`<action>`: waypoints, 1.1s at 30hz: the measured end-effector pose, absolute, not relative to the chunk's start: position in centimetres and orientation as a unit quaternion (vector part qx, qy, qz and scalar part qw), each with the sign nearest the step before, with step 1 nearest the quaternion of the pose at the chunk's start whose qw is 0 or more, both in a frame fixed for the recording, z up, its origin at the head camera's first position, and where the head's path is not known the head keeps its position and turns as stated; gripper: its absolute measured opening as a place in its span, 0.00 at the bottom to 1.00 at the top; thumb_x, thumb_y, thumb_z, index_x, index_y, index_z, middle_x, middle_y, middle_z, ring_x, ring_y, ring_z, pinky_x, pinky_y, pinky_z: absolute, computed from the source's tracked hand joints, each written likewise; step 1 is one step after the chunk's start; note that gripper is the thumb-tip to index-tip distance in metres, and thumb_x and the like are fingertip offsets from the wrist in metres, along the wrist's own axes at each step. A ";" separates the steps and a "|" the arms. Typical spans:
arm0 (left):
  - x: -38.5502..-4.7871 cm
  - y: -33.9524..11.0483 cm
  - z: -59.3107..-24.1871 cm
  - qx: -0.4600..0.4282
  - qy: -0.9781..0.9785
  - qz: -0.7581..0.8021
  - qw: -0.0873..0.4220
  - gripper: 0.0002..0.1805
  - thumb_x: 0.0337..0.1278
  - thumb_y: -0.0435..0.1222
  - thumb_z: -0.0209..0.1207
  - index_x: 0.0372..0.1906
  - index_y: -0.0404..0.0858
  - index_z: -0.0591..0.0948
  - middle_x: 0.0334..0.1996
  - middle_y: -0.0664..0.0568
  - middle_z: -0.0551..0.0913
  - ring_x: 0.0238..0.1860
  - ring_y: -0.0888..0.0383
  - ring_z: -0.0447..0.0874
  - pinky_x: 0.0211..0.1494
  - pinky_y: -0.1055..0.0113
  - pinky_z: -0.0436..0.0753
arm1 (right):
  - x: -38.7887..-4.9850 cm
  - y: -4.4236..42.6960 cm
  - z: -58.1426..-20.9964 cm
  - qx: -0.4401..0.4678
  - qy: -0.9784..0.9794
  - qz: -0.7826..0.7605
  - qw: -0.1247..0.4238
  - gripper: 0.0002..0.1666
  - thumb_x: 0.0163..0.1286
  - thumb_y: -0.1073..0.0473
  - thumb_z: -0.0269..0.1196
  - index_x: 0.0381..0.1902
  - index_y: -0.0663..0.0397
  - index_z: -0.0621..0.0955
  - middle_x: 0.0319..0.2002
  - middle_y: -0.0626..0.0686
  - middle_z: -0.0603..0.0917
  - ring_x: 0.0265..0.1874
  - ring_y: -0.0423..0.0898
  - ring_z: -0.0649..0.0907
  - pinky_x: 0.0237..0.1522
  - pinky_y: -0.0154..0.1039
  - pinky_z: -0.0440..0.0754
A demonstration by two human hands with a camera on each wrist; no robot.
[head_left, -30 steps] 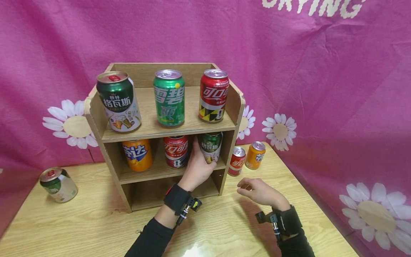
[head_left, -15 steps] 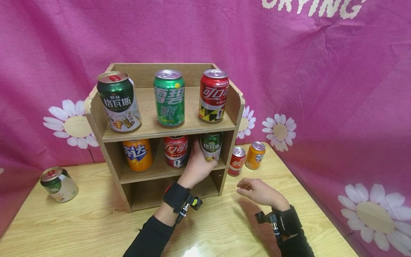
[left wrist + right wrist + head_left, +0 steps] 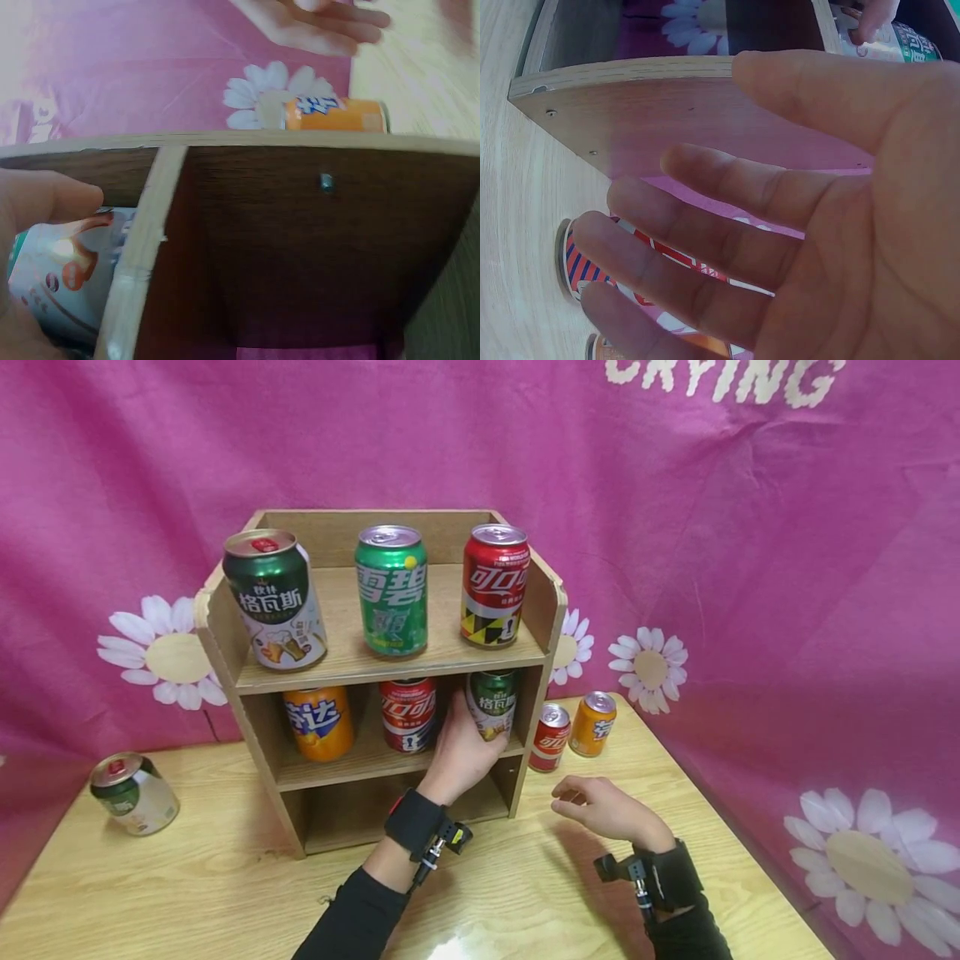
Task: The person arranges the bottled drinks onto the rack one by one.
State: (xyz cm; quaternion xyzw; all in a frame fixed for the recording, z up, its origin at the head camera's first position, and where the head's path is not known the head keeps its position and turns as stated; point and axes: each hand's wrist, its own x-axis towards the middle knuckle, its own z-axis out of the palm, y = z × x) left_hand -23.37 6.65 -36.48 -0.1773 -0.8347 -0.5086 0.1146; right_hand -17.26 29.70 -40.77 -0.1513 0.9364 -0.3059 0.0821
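Observation:
In the head view my left hand (image 3: 467, 747) reaches into the middle shelf and grips a green-and-white drink can (image 3: 492, 706). The can stands upright at that shelf's right end, with the thumb at its front right and fingers on its left side. The left wrist view shows the can's pale lower part (image 3: 67, 277) beside the thumb. Just left of the hand stands a red cola can (image 3: 408, 714), and further left an orange soda can (image 3: 318, 722). My right hand (image 3: 603, 808) hovers above the table, holding nothing; its fingers (image 3: 727, 232) are spread and slightly bent.
On top of the wooden shelf unit (image 3: 390, 675) stand a green-and-white can (image 3: 276, 602), a green can (image 3: 392, 593) and a red can (image 3: 495, 589). Right of it are a red can (image 3: 550, 739) and an orange can (image 3: 592, 725); another green-and-white can (image 3: 135, 795) stands left.
The gripped can's label has shifted slightly right against the shelf. The left hand keeps its grip, and the right hand has stayed in place. The head view has shifted a little.

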 end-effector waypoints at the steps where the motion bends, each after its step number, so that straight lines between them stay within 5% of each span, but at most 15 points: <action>1: -23.4 6.6 -36.4 -0.178 -0.832 -0.513 0.112 0.42 0.46 0.36 0.68 0.64 0.32 0.58 0.53 0.38 0.71 0.55 0.44 0.72 0.57 0.52 0.73 | -17.3 29.7 -40.8 -0.153 0.936 -0.306 0.081 0.18 0.69 0.50 0.58 0.47 0.60 0.79 0.39 0.50 0.83 0.40 0.47 0.81 0.42 0.44 0.80; 22: -22.9 6.5 -36.1 -0.173 -0.834 -0.513 0.107 0.42 0.49 0.36 0.67 0.66 0.31 0.57 0.54 0.37 0.70 0.57 0.44 0.71 0.59 0.52 0.71 | -17.4 29.9 -40.7 -0.152 0.937 -0.303 0.081 0.16 0.70 0.52 0.58 0.46 0.59 0.79 0.40 0.50 0.83 0.41 0.48 0.81 0.42 0.44 0.80; 33: -19.7 3.9 -35.7 -0.177 -0.850 -0.497 0.008 0.49 0.58 0.41 0.61 0.72 0.27 0.44 0.72 0.34 0.47 0.72 0.43 0.45 0.70 0.52 0.54 | -17.4 30.1 -41.1 -0.161 0.937 -0.299 0.081 0.19 0.70 0.49 0.58 0.46 0.59 0.79 0.40 0.51 0.83 0.41 0.48 0.81 0.42 0.44 0.80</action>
